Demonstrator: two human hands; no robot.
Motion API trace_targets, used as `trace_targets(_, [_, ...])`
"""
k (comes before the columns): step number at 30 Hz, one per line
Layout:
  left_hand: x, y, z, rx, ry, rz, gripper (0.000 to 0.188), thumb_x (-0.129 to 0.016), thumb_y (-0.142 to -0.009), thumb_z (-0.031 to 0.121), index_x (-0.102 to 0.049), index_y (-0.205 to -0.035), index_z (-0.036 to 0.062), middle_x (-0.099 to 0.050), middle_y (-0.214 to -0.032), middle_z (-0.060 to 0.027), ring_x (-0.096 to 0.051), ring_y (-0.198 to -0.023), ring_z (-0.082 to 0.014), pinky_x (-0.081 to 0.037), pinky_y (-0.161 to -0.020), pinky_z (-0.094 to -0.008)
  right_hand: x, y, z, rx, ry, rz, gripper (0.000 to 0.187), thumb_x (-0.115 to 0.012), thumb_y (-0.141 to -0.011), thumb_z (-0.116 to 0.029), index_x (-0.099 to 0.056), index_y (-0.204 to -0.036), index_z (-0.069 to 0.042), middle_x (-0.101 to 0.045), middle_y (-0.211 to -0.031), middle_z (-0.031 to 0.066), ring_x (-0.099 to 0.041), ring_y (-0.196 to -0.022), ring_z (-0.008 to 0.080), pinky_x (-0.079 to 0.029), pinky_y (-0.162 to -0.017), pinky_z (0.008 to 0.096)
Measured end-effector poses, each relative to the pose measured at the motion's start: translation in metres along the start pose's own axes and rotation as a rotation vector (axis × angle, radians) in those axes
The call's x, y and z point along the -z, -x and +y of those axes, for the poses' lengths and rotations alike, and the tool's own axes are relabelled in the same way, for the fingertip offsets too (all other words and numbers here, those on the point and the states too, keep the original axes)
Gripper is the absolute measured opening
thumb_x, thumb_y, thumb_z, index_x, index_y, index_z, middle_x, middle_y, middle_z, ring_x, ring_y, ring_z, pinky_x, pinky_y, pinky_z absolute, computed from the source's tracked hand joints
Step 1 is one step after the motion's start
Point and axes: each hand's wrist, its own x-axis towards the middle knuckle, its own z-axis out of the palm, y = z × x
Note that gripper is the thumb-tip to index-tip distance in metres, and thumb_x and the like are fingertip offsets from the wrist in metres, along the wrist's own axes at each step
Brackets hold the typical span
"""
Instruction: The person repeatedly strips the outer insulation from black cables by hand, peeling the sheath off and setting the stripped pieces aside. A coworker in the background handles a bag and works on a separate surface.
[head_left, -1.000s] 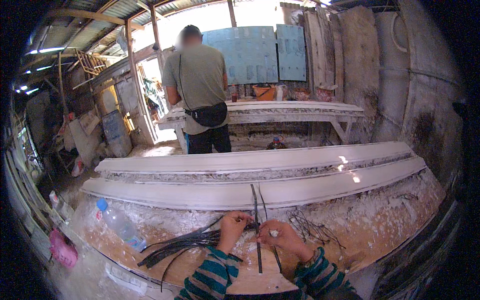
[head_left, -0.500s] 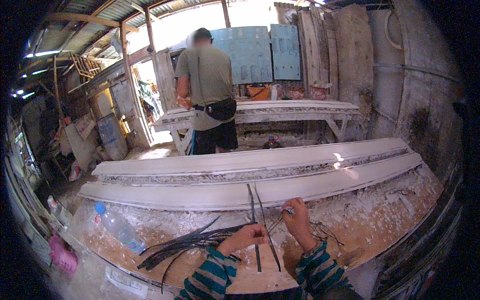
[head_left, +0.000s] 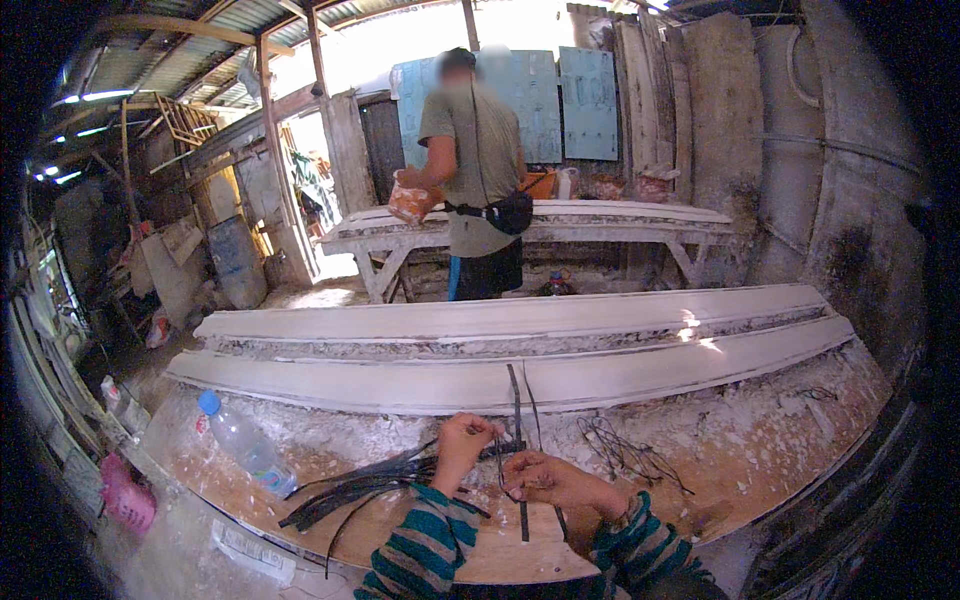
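My left hand [head_left: 465, 448] is closed in a pinch, fingertips at the upper end of a thin black strip [head_left: 499, 462]. Just right of it and nearer me, my right hand [head_left: 560, 482] closes its thumb and fingers on the lower part of the same strip. Under my hands a flat black strip [head_left: 517, 400] lies lengthwise, reaching up onto the near white moulding. A thinner black strip [head_left: 531, 395] runs beside it, partly hidden by my right hand. Left of my hands spreads a bundle of black strips [head_left: 365, 487]; my left sleeve covers part of it.
Two long white mouldings [head_left: 420, 382] cross the far side of the worktable. A clear bottle with a blue cap [head_left: 240, 448] lies at the left; tangled thin black strands [head_left: 635, 455] lie right. Beyond, a person [head_left: 475, 170] holds an orange-white bucket [head_left: 415, 197] at another bench [head_left: 620, 232].
My right hand has come left and down toward my left hand, which has risen slightly left. The strip now spans between them. The other person has turned and moved right, bucket now visible.
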Motion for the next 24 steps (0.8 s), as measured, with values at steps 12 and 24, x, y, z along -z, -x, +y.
trace_targets(12, [-0.016, 0.012, 0.006, -0.093, 0.044, -0.132, 0.011, -0.071, -0.068, 0.014, -0.067, -0.073, 0.0046, -0.056, -0.067, -0.0076, -0.054, -0.066, -0.0173, -0.043, -0.06, -0.0276, 0.016, 0.007, -0.009, -0.121, -0.15, 0.288, 0.008, -0.065, -0.071, -0.011, -0.066, -0.079, -0.008, -0.063, -0.078, 0.0059, -0.06, -0.077, 0.0223, -0.046, -0.075, 0.0323])
trace_targets(24, [-0.026, 0.031, 0.032, -0.212, 0.298, -0.718, 0.012, -0.066, -0.077, 0.011, -0.061, -0.081, 0.0012, -0.053, -0.081, -0.0031, -0.05, -0.076, -0.0115, -0.041, -0.069, -0.0238, 0.038, 0.01, 0.024, -0.153, 0.69, 0.875, 0.01, -0.067, -0.064, -0.003, -0.059, -0.071, -0.004, -0.055, -0.062, 0.0084, -0.056, -0.061, 0.0221, -0.043, -0.058, 0.0317])
